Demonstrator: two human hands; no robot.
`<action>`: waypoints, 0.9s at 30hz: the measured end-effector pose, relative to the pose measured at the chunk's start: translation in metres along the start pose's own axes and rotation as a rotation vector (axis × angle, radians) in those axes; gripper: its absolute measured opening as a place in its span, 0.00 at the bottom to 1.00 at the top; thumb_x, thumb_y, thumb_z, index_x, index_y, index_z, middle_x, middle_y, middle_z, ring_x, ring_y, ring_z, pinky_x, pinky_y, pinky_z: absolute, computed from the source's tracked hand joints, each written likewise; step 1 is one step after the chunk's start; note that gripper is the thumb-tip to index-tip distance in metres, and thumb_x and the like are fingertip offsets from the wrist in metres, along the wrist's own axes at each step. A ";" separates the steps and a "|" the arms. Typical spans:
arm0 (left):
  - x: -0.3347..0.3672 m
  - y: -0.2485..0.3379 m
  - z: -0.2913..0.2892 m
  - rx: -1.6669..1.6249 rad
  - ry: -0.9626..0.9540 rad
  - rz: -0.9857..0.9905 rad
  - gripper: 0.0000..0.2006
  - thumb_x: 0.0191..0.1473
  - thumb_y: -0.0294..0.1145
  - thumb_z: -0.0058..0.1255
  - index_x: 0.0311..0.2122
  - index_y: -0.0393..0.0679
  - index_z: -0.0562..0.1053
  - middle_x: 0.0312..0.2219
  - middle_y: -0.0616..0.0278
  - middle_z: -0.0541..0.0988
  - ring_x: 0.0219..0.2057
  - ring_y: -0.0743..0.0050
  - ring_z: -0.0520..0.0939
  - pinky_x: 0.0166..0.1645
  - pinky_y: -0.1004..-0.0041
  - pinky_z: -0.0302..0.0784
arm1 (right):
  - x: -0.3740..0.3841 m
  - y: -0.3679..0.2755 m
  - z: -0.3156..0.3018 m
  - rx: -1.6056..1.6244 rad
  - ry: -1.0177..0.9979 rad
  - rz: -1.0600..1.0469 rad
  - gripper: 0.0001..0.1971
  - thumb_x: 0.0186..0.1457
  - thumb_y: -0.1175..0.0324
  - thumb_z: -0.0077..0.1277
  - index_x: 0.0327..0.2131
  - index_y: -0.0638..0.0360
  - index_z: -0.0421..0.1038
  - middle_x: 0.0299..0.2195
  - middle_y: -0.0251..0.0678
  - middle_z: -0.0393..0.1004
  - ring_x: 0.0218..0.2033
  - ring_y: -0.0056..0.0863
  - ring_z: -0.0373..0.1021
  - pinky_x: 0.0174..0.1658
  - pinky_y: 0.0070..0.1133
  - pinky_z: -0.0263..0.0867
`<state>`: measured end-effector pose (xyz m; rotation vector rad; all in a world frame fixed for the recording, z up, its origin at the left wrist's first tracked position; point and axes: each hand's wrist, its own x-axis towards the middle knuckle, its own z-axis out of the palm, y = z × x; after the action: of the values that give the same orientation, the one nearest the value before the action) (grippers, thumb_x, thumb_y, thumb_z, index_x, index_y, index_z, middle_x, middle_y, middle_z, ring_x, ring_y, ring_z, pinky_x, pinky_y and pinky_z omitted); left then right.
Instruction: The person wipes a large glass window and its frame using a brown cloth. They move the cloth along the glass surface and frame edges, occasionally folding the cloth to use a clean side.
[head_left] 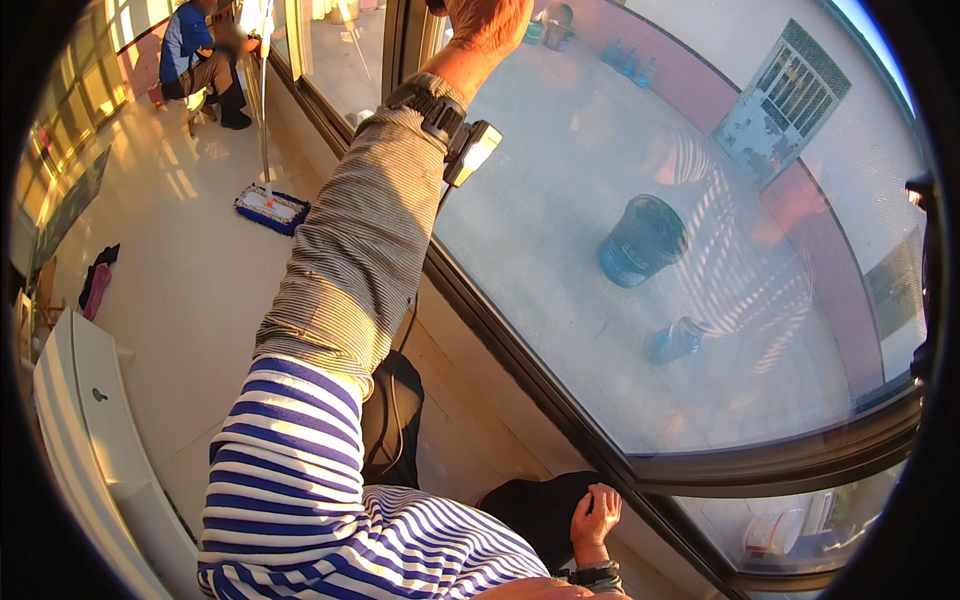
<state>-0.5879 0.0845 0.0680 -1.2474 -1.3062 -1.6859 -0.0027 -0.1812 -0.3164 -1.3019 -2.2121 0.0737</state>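
Observation:
My left arm reaches up across the window, and my left hand (487,22) is at the top edge, partly cut off. It looks closed beside a small dark thing (437,6) whose kind I cannot make out. A black strap with a small boxy device (473,153) sits on that wrist, with a cable hanging from it. Behind the arm is a large window pane (560,330) in a dark frame (530,385). My right hand (596,515) rests on my dark-clad knee (540,515), fingers laid out, holding nothing.
At the upper left a person (190,55) in blue sits beside a flat mop (272,208) with a long handle. A white drawer unit (95,395) stands at the left. Beyond the glass are a blue-green bucket-like container (640,245), a smaller one (675,342) and a barred door (785,100).

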 end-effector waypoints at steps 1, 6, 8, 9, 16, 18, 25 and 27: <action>-0.021 -0.006 0.001 0.016 0.077 0.039 0.27 0.68 0.48 0.40 0.69 0.53 0.64 0.71 0.51 0.57 0.70 0.42 0.56 0.73 0.53 0.50 | 0.001 0.000 -0.001 -0.009 -0.035 0.037 0.07 0.50 0.78 0.53 0.35 0.60 0.73 0.36 0.42 0.76 0.41 0.46 0.72 0.48 0.39 0.67; -0.151 -0.033 0.000 0.050 0.066 -0.127 0.24 0.63 0.44 0.51 0.63 0.55 0.68 0.70 0.43 0.55 0.68 0.21 0.52 0.70 0.42 0.50 | 0.013 0.000 -0.003 -0.013 -0.031 -0.020 0.07 0.50 0.78 0.53 0.35 0.60 0.73 0.36 0.41 0.76 0.40 0.46 0.72 0.48 0.39 0.67; -0.209 -0.039 -0.003 0.064 0.008 -0.259 0.25 0.65 0.45 0.49 0.63 0.46 0.67 0.69 0.37 0.55 0.68 0.22 0.52 0.70 0.40 0.49 | 0.016 -0.001 -0.004 -0.014 -0.037 -0.023 0.07 0.50 0.79 0.53 0.35 0.60 0.73 0.36 0.41 0.75 0.40 0.46 0.72 0.47 0.39 0.67; -0.240 -0.041 -0.005 0.079 -0.056 -0.356 0.27 0.66 0.46 0.47 0.64 0.41 0.64 0.68 0.36 0.56 0.68 0.22 0.52 0.71 0.40 0.48 | 0.017 -0.001 -0.004 -0.021 -0.039 -0.023 0.07 0.50 0.79 0.53 0.34 0.60 0.73 0.36 0.41 0.75 0.40 0.45 0.72 0.47 0.39 0.67; -0.410 -0.062 -0.008 0.020 -0.052 -0.711 0.34 0.70 0.54 0.34 0.70 0.40 0.54 0.71 0.38 0.50 0.70 0.32 0.50 0.73 0.44 0.43 | 0.016 -0.002 -0.002 -0.052 -0.056 -0.012 0.07 0.49 0.79 0.54 0.34 0.59 0.74 0.36 0.41 0.76 0.40 0.45 0.72 0.48 0.38 0.67; -0.442 -0.068 -0.010 0.180 -0.194 -0.876 0.34 0.70 0.56 0.28 0.71 0.42 0.53 0.70 0.39 0.53 0.70 0.36 0.52 0.72 0.45 0.44 | 0.017 0.000 -0.003 -0.063 -0.054 -0.014 0.07 0.49 0.78 0.54 0.34 0.59 0.74 0.36 0.41 0.76 0.40 0.44 0.72 0.48 0.38 0.67; -0.418 -0.051 0.006 0.129 -0.152 -1.022 0.34 0.71 0.55 0.27 0.70 0.38 0.54 0.69 0.30 0.52 0.71 0.34 0.51 0.72 0.44 0.43 | 0.014 -0.004 -0.005 -0.061 -0.015 -0.026 0.08 0.48 0.77 0.55 0.34 0.58 0.73 0.36 0.40 0.75 0.40 0.44 0.72 0.48 0.38 0.67; -0.382 -0.032 0.008 0.110 -0.168 -0.929 0.34 0.71 0.55 0.27 0.71 0.38 0.51 0.70 0.30 0.49 0.71 0.32 0.49 0.72 0.44 0.41 | 0.011 -0.005 -0.006 -0.054 0.000 -0.025 0.08 0.48 0.77 0.55 0.34 0.58 0.73 0.36 0.40 0.75 0.41 0.44 0.72 0.48 0.38 0.67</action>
<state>-0.4885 0.0811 -0.3024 -0.7449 -2.2708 -2.0724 -0.0082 -0.1762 -0.3048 -1.3025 -2.2441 0.0050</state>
